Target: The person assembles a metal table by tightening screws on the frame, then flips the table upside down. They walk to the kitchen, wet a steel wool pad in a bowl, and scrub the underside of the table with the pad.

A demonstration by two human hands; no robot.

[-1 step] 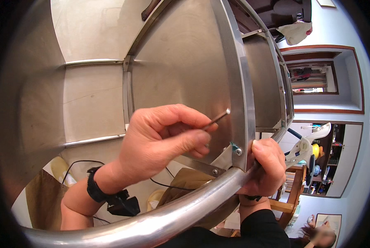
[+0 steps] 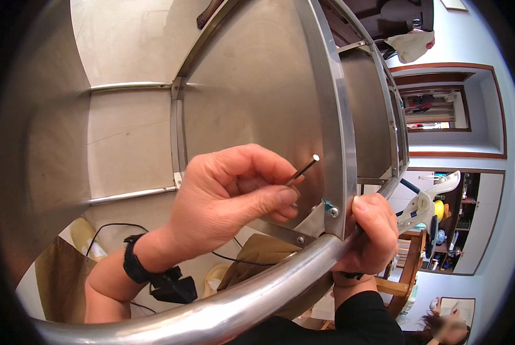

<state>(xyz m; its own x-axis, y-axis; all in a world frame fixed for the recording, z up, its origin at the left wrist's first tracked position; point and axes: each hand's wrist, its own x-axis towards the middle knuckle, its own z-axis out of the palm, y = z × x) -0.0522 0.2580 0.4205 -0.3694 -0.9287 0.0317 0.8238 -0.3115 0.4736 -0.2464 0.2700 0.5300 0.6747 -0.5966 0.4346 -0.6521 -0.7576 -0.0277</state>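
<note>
Hex key (image 2: 302, 171), centre of frame, looks like thin stiff steel, light and slick, so I'd pinch the shank near the bend rather than its free end; dark slim rod, bright cut tip pointing up-right, lower part hidden in the fist. Left hand (image 2: 229, 198) has thumb and fingers clamped together on it, just left of the screw (image 2: 333, 212) in the steel frame (image 2: 332, 126); right hand (image 2: 375, 233) is curled shut around the round steel tube (image 2: 234, 307) at lower right, black wrist strap (image 2: 135, 265) lower left.
</note>
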